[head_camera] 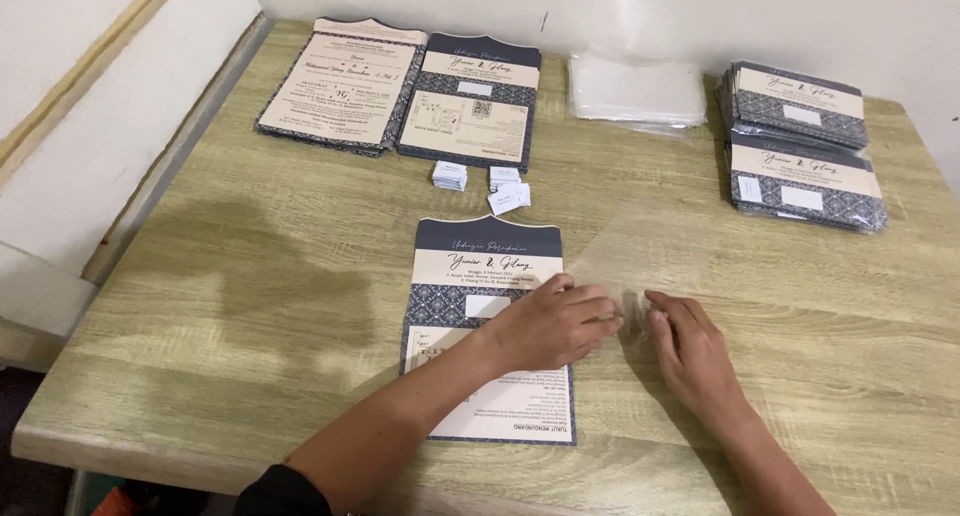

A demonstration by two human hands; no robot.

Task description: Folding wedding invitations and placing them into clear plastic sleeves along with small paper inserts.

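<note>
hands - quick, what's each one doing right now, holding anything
Left hand: fingers on the edge of the clear plastic sleeve, beside the invitation card.
Right hand: fingers pressing the same sleeve; grip unclear.
</note>
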